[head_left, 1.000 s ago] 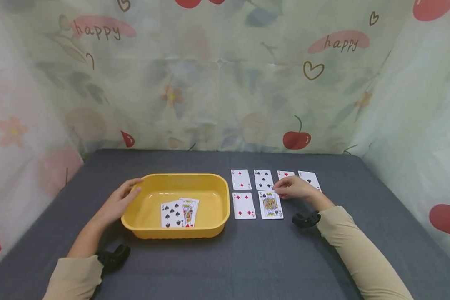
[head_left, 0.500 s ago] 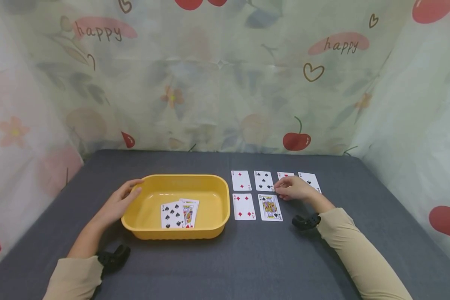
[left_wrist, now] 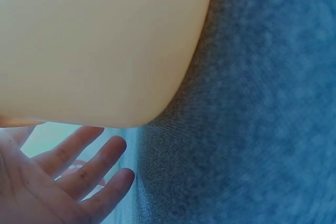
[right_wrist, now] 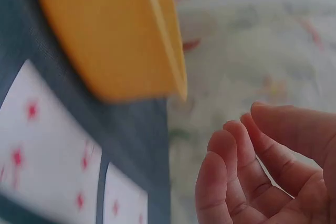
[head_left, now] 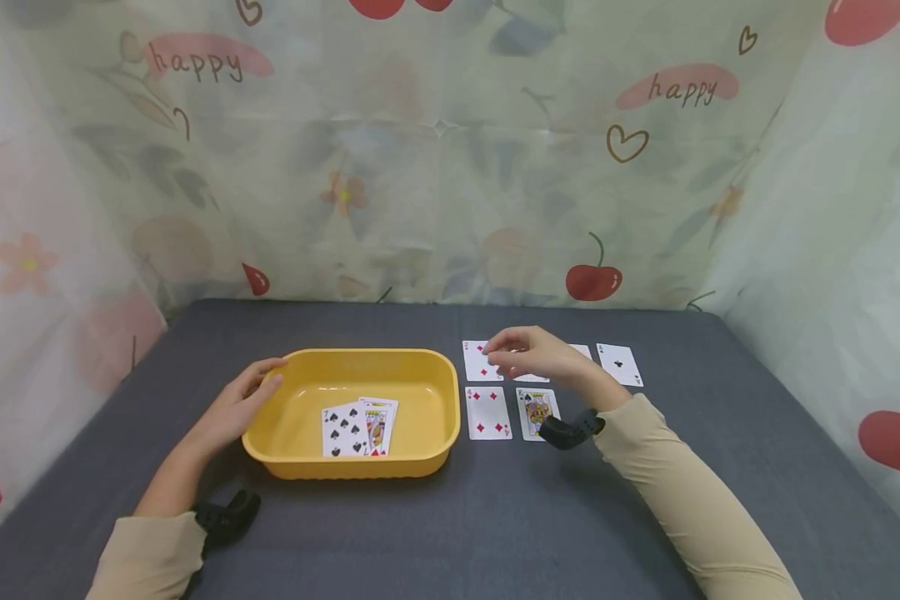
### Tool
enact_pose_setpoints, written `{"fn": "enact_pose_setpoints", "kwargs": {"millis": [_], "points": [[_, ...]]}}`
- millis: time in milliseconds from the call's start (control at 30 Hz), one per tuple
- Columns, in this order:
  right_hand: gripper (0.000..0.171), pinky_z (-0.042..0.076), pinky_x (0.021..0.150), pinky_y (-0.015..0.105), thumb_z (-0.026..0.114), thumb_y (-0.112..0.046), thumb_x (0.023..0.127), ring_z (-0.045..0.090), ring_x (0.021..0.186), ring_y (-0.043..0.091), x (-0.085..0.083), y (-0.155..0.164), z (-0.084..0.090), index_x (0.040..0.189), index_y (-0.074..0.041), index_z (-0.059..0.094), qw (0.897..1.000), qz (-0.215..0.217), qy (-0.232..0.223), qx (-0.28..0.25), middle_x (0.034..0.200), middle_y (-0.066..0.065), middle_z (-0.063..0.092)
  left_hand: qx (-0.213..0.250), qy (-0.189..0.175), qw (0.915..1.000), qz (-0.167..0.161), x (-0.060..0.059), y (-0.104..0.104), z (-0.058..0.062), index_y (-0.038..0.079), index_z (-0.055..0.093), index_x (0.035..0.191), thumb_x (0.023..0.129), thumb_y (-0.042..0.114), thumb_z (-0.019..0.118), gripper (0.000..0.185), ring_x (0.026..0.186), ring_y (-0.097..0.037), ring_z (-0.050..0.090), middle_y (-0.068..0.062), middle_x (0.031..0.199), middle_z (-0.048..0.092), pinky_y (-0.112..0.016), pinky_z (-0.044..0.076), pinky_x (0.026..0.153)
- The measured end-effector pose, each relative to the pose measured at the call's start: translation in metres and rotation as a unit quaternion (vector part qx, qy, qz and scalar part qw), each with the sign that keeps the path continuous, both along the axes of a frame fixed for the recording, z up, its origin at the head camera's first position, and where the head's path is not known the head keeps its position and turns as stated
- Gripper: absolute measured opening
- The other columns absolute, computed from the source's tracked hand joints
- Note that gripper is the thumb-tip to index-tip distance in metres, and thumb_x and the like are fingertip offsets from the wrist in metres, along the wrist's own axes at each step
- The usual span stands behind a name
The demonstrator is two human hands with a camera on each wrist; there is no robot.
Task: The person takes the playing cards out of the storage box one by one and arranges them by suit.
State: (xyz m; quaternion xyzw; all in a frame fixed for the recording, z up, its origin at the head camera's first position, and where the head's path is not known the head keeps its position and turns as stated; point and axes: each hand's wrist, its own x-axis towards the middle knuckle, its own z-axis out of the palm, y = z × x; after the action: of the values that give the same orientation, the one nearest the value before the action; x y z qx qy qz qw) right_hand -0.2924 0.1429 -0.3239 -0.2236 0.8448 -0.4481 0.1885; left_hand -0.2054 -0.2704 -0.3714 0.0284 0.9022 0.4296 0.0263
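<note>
The right hand [head_left: 534,354] is hanging above the far row of cards, over the black-suited card [head_left: 531,375] that lies second from the left; a second ago it was resting lower and farther right, by the third card and the top of the king [head_left: 537,412]. Its fingers are loosely curled with the tips drawn toward the thumb, and the right wrist view shows them [right_wrist: 247,171] bent and close together with nothing between them. Whether the fingertips are touching the card under them is hard to say from the head view, since the hand is covering most of it. With the hand gone from there, the king is showing more of its face, though the black wrist strap [head_left: 567,431] is now overlapping its lower right corner.

The left hand [head_left: 234,408] is staying where it was, resting against the left end of the yellow tray [head_left: 420,367] on the grey table [head_left: 435,533]. Its fingers [left_wrist: 84,166] are lying straight and slightly spread, just under the tray's rounded wall.

Inside the tray, two cards [head_left: 358,427] are lying face up and overlapping, unchanged. Beside the tray, the two of diamonds [head_left: 477,361] and four of diamonds [head_left: 487,412] are lying untouched, and the ace [head_left: 619,364] is lying at the row's right end.
</note>
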Motion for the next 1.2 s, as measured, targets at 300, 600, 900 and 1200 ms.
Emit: {"fn": "enact_pose_setpoints", "kwargs": {"millis": [300, 600, 900, 1200], "points": [[0.033, 0.05, 0.087, 0.037, 0.06, -0.023, 0.091, 0.06, 0.101, 0.03, 0.006, -0.061, 0.014, 0.118, -0.004, 0.059, 0.997, 0.066, -0.029, -0.003, 0.118, 0.02, 0.06, -0.001, -0.002, 1.0, -0.001, 0.0, 0.0, 0.0, 0.008, 0.026, 0.145, 0.1, 0.044, 0.034, 0.059, 0.115, -0.039, 0.049, -0.029, 0.136, 0.04, -0.04, 0.048, 0.085], [0.029, 0.05, 0.089, 0.04, 0.06, -0.018, 0.091, 0.059, 0.105, 0.036, 0.005, -0.114, 0.016, 0.116, -0.002, 0.06, 0.99, 0.135, -0.019, 0.028, 0.117, 0.022, 0.06, -0.008, -0.001, 1.0, 0.001, -0.001, -0.001, 0.0, 0.007, 0.026, 0.145, 0.099, 0.045, 0.034, 0.06, 0.116, -0.039, 0.048, -0.028, 0.136, 0.04, -0.041, 0.046, 0.086], [0.032, 0.052, 0.08, 0.027, 0.062, -0.017, 0.089, 0.062, 0.09, 0.015, -0.001, -0.152, 0.003, 0.117, -0.002, 0.061, 0.983, 0.169, -0.034, 0.065, 0.107, 0.012, 0.065, -0.011, -0.001, 0.9999, 0.003, -0.002, -0.001, -0.001, 0.007, 0.027, 0.144, 0.099, 0.045, 0.034, 0.059, 0.117, -0.039, 0.047, -0.029, 0.136, 0.04, -0.043, 0.045, 0.088], [0.03, 0.046, 0.066, 0.02, 0.065, -0.01, 0.086, 0.056, 0.07, 0.009, -0.007, -0.175, -0.018, 0.114, -0.001, 0.061, 0.979, 0.174, -0.061, 0.089, 0.087, 0.002, 0.063, -0.008, 0.002, 1.0, 0.005, -0.003, -0.001, -0.002, 0.007, 0.028, 0.144, 0.099, 0.045, 0.035, 0.059, 0.113, -0.038, 0.05, -0.03, 0.133, 0.042, -0.037, 0.047, 0.083]]}}
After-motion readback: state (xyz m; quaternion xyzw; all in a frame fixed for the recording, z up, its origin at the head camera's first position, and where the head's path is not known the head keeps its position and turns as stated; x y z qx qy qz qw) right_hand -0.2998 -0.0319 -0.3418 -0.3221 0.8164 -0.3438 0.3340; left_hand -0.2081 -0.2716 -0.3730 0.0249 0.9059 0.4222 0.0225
